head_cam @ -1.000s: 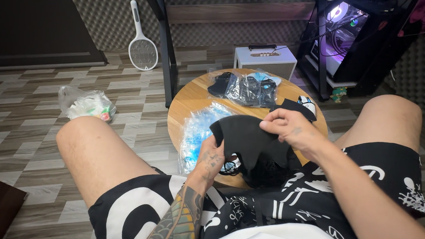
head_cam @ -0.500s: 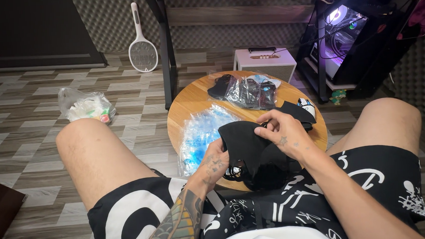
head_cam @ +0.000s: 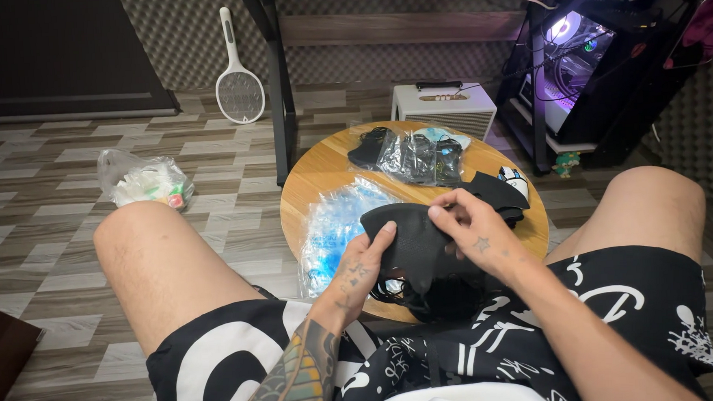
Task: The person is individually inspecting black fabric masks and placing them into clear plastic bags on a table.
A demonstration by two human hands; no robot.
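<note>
The black cloth [head_cam: 411, 242] hides the left hand's [head_cam: 358, 265] thumb and part of the round table [head_cam: 323, 174].

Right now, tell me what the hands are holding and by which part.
Both hands hold a black cloth piece. The left hand grips its left edge, thumb on top; the right hand pinches its upper right edge with the fingertips.

Left hand [head_cam: 360, 267] and right hand [head_cam: 470, 229] both closed in grip, fingertips pinching.
</note>
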